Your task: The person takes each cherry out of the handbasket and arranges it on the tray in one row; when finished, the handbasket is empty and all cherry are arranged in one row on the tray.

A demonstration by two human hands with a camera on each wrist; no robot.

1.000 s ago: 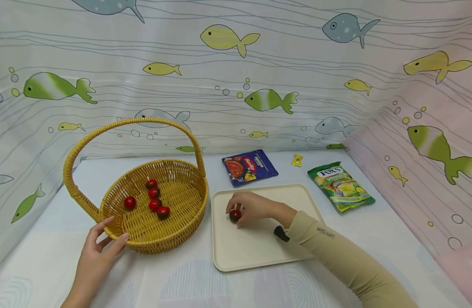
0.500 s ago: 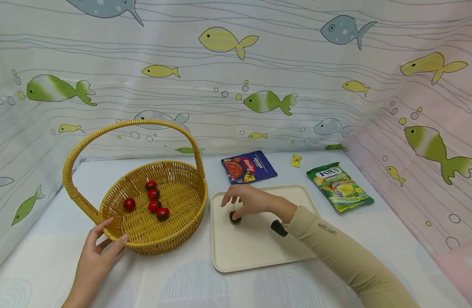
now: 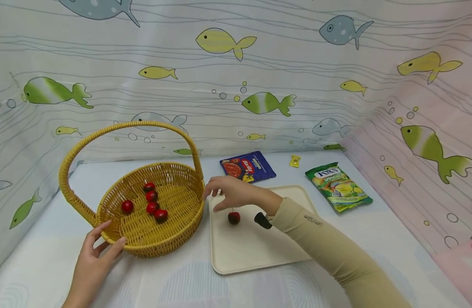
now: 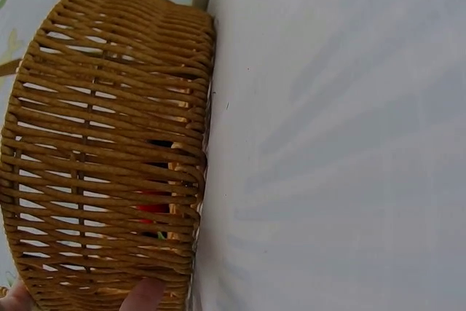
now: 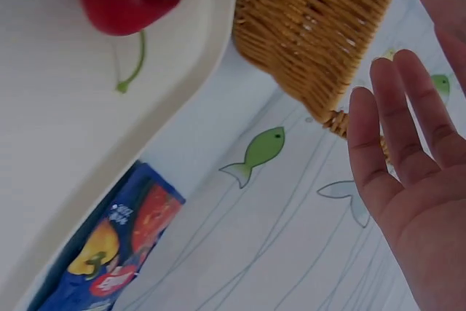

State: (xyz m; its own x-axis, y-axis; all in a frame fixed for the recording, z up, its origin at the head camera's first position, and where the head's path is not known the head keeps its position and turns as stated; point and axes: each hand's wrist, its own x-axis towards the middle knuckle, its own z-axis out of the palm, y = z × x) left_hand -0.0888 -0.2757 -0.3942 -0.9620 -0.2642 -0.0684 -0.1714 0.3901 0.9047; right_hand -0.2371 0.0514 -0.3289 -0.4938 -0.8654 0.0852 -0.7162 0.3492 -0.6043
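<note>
My left hand (image 3: 95, 256) holds the near-left rim of the yellow wicker basket (image 3: 162, 250); in the left wrist view a fingertip (image 4: 145, 295) presses the basket's woven side. Several dark red cherries (image 3: 152, 208) lie on the basket floor. On the cream tray (image 3: 259, 256) sits a single cherry (image 3: 233, 217), its green stem (image 5: 138, 65) visible in the right wrist view. Above the tray's left side, my right hand (image 3: 236, 192) is spread with nothing in it, fingertips near the basket's right rim. Whether they touch the rim I cannot tell.
The basket's tall handle (image 3: 143, 124) arches over it. Behind the tray lies a blue Barilla pouch (image 3: 248, 167), with a small yellow wrapped candy (image 3: 295, 161) to its right. A green Fox's candy bag (image 3: 339, 187) lies right of the tray. A fish-patterned curtain (image 3: 220, 107) stands behind.
My right hand has let go of the cherry, which stays on the tray, and has moved left and up toward the basket rim. The left hand keeps its place.
</note>
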